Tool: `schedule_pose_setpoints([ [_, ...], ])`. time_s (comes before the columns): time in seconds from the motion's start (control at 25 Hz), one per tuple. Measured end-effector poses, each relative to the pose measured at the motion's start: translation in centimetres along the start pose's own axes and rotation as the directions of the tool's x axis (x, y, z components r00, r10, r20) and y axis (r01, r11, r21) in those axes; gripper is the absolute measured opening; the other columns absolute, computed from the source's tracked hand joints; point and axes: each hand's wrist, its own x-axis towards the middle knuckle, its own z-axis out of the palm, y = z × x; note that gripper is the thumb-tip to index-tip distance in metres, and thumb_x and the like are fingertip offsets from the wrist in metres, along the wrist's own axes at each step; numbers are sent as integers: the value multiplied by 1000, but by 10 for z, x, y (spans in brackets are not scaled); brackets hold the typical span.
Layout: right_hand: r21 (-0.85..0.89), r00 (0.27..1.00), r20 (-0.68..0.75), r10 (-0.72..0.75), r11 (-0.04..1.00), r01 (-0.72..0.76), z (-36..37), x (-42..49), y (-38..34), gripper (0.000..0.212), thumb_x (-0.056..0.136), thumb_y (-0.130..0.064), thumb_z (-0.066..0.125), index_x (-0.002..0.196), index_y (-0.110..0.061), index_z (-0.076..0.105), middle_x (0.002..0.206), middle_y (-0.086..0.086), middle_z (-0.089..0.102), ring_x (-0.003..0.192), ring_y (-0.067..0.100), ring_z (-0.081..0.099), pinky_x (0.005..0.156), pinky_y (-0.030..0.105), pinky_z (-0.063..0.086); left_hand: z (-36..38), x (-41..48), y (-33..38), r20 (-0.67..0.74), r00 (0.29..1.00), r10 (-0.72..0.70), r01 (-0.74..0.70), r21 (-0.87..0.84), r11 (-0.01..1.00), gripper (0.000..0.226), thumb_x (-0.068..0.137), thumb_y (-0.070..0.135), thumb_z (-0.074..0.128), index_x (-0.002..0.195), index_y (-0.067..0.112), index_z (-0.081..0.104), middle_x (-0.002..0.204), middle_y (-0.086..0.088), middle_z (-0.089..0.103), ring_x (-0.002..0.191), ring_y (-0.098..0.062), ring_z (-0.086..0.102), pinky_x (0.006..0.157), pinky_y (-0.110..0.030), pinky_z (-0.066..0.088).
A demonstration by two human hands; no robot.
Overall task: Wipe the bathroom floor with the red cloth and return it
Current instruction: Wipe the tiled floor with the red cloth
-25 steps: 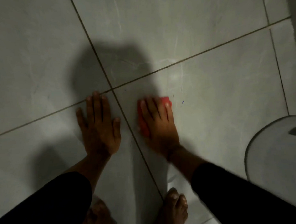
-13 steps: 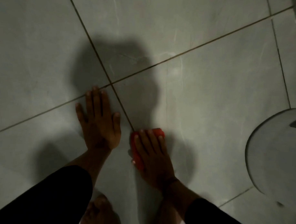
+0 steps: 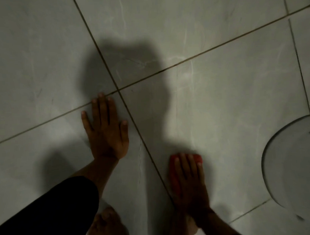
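Observation:
The folded red cloth lies flat on the grey floor tiles, mostly covered by my right hand, which presses down on it with fingers spread over its top. Only the cloth's far edge and left side show. My left hand rests flat on the tile to the left, palm down, fingers apart, its fingertips on a grout line. It holds nothing.
A white rounded toilet base stands at the right edge, close to the cloth. My bare foot is at the bottom between my arms. Dark grout lines cross just beyond my left hand. Shadows fall on the middle tiles.
My right hand has dragged the red cloth toward me and to the right across the tile. My left hand has stayed planted in the same spot.

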Motion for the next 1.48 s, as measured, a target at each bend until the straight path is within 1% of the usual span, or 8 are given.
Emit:
schedule_pose_setpoints([
  [0.16,70,898,-144,416,909,-410,-29,147,60,78,107,-49,41,169,-3,30,178,22,26,163,47,28,132,66,21,1,0,-2,0,1000,6,-6,6,1000,78,109,51,27,173,15,3,183,-12,4,170,-30,3,133,-62,4],
  [0.36,-17,997,-66,26,999,-27,-5,115,12,94,102,-48,60,174,-14,10,183,13,9,169,38,11,135,61,11,-3,2,-3,32,1000,-2,1,11,1000,79,109,50,28,173,12,3,183,-14,3,170,-31,3,133,-64,4],
  [0.48,-70,991,62,-119,990,123,0,22,29,108,97,-46,67,174,-17,-2,183,6,-15,170,33,-7,128,67,28,-3,1,0,15,1000,6,-6,10,1000,78,109,50,27,173,13,3,183,-14,4,170,-31,4,133,-64,6],
  [0.72,13,937,-169,305,952,-307,-41,197,82,84,105,-53,44,172,-7,22,180,18,22,166,42,21,135,62,16,3,1,-3,18,1000,5,-5,22,1000,79,108,54,21,173,15,0,183,-11,0,170,-30,0,133,-63,4],
  [0.92,95,977,-135,-165,979,178,-19,150,-18,69,110,-44,48,171,-17,29,178,7,31,170,30,13,138,53,10,1,2,-2,-1,1000,10,-10,20,1000,78,108,50,27,173,14,5,183,-12,5,170,-30,4,133,-62,5],
  [1.0,-18,962,-58,-266,964,266,-21,113,13,67,109,-43,44,170,-17,32,178,6,29,167,33,21,131,60,28,1,2,-2,1,1000,6,-6,13,1000,77,108,49,27,173,13,6,183,-12,5,170,-30,4,133,-62,6],
  [1.2,16,935,-258,244,969,-248,-62,276,66,77,107,-53,40,170,-11,29,178,18,29,165,41,26,134,61,19,1,1,-2,-13,1000,17,-17,32,999,76,109,49,26,173,12,10,183,-13,8,169,-32,5,133,-62,7],
  [1.48,-13,933,-124,-337,941,338,-31,197,-22,72,104,-47,55,168,-16,38,173,11,40,162,36,34,136,55,12,-2,1,0,9,1000,20,-20,25,999,76,107,47,25,172,9,14,182,-14,10,169,-33,9,133,-64,8],
])
